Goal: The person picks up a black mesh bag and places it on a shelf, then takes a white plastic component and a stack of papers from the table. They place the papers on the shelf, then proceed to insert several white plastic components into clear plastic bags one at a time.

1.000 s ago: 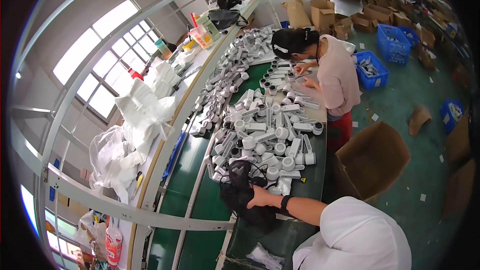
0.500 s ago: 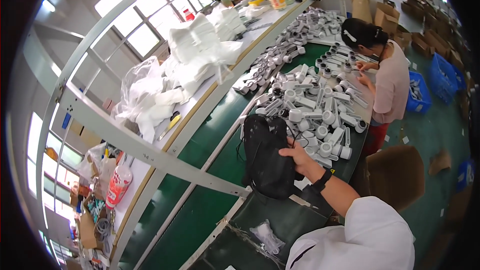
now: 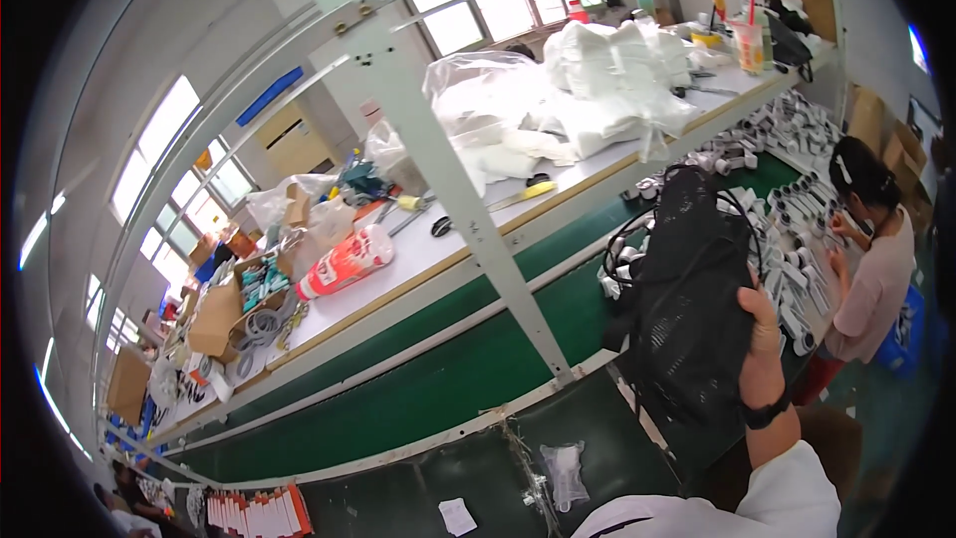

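Note:
My right hand (image 3: 763, 349) grips the right side of a black bag (image 3: 685, 289), its thumb pressed along the edge. The bag looks soft and partly mesh, with thin black cords looping out on both sides. It hangs upright above the dark green bench (image 3: 418, 483), in front of a pile of white and grey plastic parts (image 3: 792, 284). Most of my fingers are hidden behind the bag. A dark band circles my right wrist. My left hand does not show.
A clear plastic packet (image 3: 566, 475) and a white paper slip (image 3: 457, 516) lie on the bench. A metal post (image 3: 448, 179) rises before a shelf with white bags (image 3: 617, 70) and a red-and-white bottle (image 3: 349, 261). A co-worker (image 3: 876, 249) stands at the right.
The view has swung left, bringing more of the shelf and bench into sight. The black bag, still in my right hand, appears larger and further right.

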